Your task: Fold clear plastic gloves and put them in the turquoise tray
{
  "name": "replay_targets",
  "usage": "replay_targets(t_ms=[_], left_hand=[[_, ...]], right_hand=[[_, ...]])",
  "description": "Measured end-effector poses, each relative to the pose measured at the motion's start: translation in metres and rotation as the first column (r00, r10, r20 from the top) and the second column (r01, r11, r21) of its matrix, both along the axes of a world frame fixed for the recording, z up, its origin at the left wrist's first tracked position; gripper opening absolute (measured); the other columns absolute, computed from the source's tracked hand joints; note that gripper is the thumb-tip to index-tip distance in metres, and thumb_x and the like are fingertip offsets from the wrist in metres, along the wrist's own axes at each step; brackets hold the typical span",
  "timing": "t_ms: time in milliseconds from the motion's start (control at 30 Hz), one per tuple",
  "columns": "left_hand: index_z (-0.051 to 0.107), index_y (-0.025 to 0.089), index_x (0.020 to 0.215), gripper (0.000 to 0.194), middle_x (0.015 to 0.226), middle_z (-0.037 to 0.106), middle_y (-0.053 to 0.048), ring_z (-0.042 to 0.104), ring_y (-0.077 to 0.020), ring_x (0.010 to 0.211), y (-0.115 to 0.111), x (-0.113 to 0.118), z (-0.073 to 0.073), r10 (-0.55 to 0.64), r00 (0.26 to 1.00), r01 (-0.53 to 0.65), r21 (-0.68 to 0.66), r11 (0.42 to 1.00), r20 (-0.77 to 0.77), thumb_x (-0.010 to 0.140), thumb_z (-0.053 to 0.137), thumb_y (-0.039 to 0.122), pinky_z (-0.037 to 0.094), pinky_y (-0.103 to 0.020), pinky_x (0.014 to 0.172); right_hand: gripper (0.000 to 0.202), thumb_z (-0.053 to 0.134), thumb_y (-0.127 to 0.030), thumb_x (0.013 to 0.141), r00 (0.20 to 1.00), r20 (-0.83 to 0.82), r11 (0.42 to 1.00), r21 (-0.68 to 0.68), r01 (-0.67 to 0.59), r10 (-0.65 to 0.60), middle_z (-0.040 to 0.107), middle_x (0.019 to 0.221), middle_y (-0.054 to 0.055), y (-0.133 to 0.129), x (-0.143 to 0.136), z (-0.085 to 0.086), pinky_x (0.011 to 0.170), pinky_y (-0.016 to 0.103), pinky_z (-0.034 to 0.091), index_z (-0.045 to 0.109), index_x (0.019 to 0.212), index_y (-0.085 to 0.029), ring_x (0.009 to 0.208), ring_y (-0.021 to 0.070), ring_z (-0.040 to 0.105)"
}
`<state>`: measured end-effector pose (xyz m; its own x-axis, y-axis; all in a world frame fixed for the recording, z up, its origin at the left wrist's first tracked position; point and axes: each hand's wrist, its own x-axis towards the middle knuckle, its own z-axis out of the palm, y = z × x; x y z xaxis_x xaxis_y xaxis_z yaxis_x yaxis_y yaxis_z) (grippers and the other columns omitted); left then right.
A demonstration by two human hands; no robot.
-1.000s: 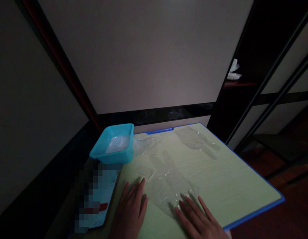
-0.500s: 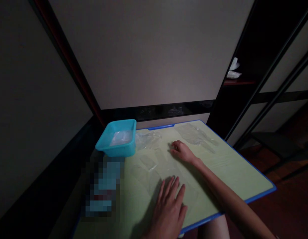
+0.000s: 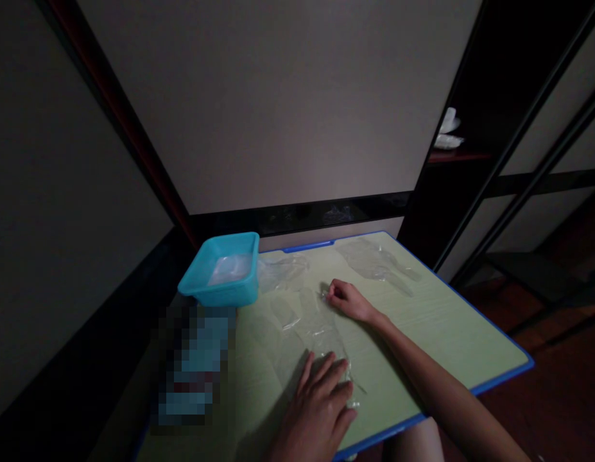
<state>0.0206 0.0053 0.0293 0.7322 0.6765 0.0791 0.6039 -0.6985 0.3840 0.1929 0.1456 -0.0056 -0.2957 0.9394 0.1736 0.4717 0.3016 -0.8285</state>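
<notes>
A clear plastic glove point(image 3: 297, 333) lies on the pale green table point(image 3: 446, 333) in front of me. My left hand point(image 3: 321, 401) rests on its lower part, palm down with the fingers apart. Farther up, my right hand point(image 3: 344, 298) is closed, its fingertips pinching a bit of the same clear plastic at the glove's upper right edge. The plastic is wrinkled between both hands. Another clear glove point(image 3: 379, 263) lies flat at the back right, and more clear plastic point(image 3: 282, 271) lies beside the basin.
A turquoise basin point(image 3: 224, 295) with clear plastic point(image 3: 231, 268) inside stands at the back left. Below it is a blurred blue object point(image 3: 203, 353). A blue rim point(image 3: 499, 378) edges the table. A large cabinet panel point(image 3: 287, 109) rises behind it.
My right hand has closed from loosely bent fingers into a pinch on the plastic, slightly lower than before. The glove's right side has bunched up. My left hand has shifted slightly, still flat.
</notes>
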Motion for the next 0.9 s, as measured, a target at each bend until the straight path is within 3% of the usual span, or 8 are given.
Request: replay_targets(t_ms=[100,233,433,667,800,900], left_hand=[[0.055,0.027,0.11,0.027,0.121,0.055,-0.001,0.04,-0.0225,0.12,0.0,-0.009,0.001,-0.004,0.999,0.003,0.026,1.0,0.035,0.084,0.049,0.024,0.024,-0.053,0.103],[0.039,0.022,0.126,0.044,0.122,0.052,-0.004,0.043,-0.0194,0.117,-0.001,-0.013,-0.006,0.079,0.996,-0.084,0.104,0.991,0.051,0.083,0.047,0.017,0.027,-0.048,0.103],[0.048,0.024,0.117,0.036,0.12,0.054,-0.002,0.045,-0.0213,0.114,-0.003,0.002,-0.012,0.125,0.991,-0.129,0.096,0.987,0.047,0.081,0.049,0.018,0.029,-0.049,0.102],[0.046,0.026,0.119,0.034,0.116,0.056,0.001,0.043,-0.0185,0.115,-0.004,0.01,-0.001,0.059,0.995,-0.056,-0.037,0.998,0.08,0.085,0.046,0.024,0.022,-0.047,0.106],[0.047,0.025,0.118,0.034,0.116,0.057,0.001,0.045,-0.0189,0.114,-0.003,0.006,-0.002,0.058,0.994,-0.058,-0.007,0.998,0.087,0.084,0.046,0.022,0.024,-0.049,0.104],[0.048,0.025,0.117,0.034,0.115,0.057,0.0,0.046,-0.0191,0.113,-0.003,0.005,-0.006,0.049,0.995,-0.054,0.051,0.997,0.092,0.083,0.047,0.02,0.027,-0.049,0.103]], right_hand=[[0.009,0.046,-0.02,0.072,0.989,-0.134,0.994,-0.089,-0.067,0.055,0.045,0.052,-0.008,-0.001,-0.001,-0.002,0.044,0.018,0.03,0.039,0.077,-0.019,0.045,0.007,0.039],[0.022,0.048,-0.021,0.068,0.962,-0.261,0.977,-0.17,-0.127,0.079,0.04,0.048,-0.011,-0.001,-0.002,0.0,0.038,0.016,0.026,0.037,0.087,-0.019,0.038,0.0051,0.033],[0.027,0.053,-0.016,0.062,0.938,-0.317,0.94,-0.255,-0.228,0.141,0.038,0.046,-0.013,-0.001,0.01,0.01,0.037,0.016,0.024,0.043,0.087,-0.017,0.036,0.0033,0.03],[0.033,0.058,-0.01,0.061,0.912,-0.334,0.892,-0.296,-0.343,0.24,0.039,0.05,-0.012,-0.005,0.035,0.022,0.037,0.015,0.023,0.048,0.092,-0.014,0.038,0.0025,0.033],[0.034,0.06,-0.015,0.066,0.884,-0.377,0.872,-0.289,-0.395,0.276,0.042,0.051,-0.011,-0.008,0.03,0.025,0.038,0.015,0.027,0.048,0.098,-0.014,0.038,0.003,0.037],[0.041,0.064,-0.026,0.07,0.845,-0.445,0.843,-0.295,-0.449,0.295,0.049,0.061,-0.007,-0.011,0.018,0.023,0.044,0.016,0.036,0.046,0.105,-0.016,0.047,0.0053,0.048]])
